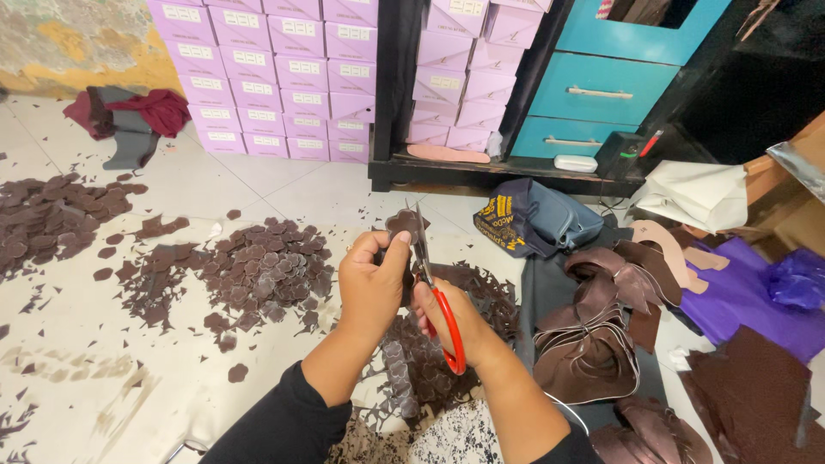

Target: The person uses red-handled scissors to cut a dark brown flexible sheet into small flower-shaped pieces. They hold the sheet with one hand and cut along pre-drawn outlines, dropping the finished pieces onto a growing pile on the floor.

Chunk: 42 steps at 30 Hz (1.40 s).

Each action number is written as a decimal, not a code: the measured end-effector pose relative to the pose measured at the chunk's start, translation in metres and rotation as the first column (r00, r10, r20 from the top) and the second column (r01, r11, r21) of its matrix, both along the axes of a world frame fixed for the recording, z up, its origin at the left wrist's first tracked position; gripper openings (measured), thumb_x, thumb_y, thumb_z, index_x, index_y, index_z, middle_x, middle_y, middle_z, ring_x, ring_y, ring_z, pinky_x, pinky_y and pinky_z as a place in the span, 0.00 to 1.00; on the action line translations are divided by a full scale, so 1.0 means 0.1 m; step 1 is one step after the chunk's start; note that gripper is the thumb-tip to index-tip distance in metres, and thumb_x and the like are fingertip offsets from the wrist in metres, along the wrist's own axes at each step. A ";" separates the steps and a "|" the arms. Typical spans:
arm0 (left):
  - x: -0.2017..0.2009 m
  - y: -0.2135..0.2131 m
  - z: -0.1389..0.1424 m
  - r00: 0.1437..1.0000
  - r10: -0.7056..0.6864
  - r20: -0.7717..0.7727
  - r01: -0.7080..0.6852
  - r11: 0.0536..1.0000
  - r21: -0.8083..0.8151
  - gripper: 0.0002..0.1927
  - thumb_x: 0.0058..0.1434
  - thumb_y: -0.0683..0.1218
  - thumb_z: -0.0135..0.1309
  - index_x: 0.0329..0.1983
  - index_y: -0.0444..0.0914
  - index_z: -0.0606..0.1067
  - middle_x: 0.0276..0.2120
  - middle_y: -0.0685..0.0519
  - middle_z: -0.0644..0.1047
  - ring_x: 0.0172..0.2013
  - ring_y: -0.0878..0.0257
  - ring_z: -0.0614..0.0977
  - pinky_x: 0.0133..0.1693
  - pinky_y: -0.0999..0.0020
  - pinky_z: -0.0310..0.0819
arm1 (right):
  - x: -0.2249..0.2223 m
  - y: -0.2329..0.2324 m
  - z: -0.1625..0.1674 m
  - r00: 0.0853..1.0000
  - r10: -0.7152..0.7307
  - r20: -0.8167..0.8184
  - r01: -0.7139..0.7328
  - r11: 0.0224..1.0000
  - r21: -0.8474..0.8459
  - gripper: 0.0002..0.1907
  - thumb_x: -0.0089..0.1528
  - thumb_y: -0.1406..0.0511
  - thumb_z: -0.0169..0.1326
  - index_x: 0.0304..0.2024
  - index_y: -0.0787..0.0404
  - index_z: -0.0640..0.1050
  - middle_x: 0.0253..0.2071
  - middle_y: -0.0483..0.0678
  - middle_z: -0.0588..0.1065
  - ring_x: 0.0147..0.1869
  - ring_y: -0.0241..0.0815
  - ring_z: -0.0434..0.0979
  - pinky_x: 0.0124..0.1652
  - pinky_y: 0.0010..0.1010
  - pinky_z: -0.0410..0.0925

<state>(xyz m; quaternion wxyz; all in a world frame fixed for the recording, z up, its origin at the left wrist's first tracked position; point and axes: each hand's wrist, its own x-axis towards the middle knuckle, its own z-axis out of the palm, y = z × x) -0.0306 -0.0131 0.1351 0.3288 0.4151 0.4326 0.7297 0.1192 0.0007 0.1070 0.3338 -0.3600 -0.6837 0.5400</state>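
A: Two hands up. Left hand [371, 283] pinches brown leather piece [406, 225], just above its fingertips.

B: Scissors [434, 296]?

A: Right hand [447, 320] curled through red handles; blades run upward, alongside the piece, touching its edge.

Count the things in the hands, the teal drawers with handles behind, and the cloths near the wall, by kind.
Scissors, in the right hand: 1
Brown piece, in the left hand: 1
Teal drawers with handles: 2
Cloths: 2
Total: 6
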 end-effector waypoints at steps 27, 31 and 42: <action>0.02 0.00 -0.01 0.998 -0.027 0.063 0.023 0.998 0.062 0.07 0.67 0.45 0.56 0.37 0.35 0.77 0.29 0.59 0.78 0.29 0.75 0.73 0.30 0.78 0.68 | -0.04 -0.12 0.11 0.997 0.017 -0.081 -0.010 0.996 0.088 0.25 0.70 0.47 0.44 0.29 0.59 0.68 0.20 0.40 0.65 0.22 0.30 0.62 0.24 0.24 0.59; 0.01 -0.01 -0.01 0.997 -0.032 0.069 0.029 0.998 0.046 0.08 0.67 0.44 0.56 0.35 0.35 0.77 0.27 0.59 0.77 0.28 0.75 0.72 0.29 0.78 0.67 | -0.03 -0.11 0.10 0.998 0.015 -0.063 -0.011 0.997 0.072 0.25 0.68 0.46 0.45 0.31 0.59 0.70 0.20 0.40 0.65 0.22 0.29 0.62 0.23 0.24 0.59; -0.10 0.04 -0.05 0.992 -0.088 0.089 0.086 0.996 0.027 0.08 0.66 0.44 0.57 0.32 0.36 0.76 0.26 0.60 0.76 0.26 0.76 0.70 0.28 0.78 0.64 | 0.08 -0.06 0.16 0.997 0.050 0.060 -0.054 0.996 0.067 0.28 0.66 0.42 0.45 0.30 0.58 0.70 0.21 0.38 0.65 0.23 0.29 0.63 0.23 0.24 0.60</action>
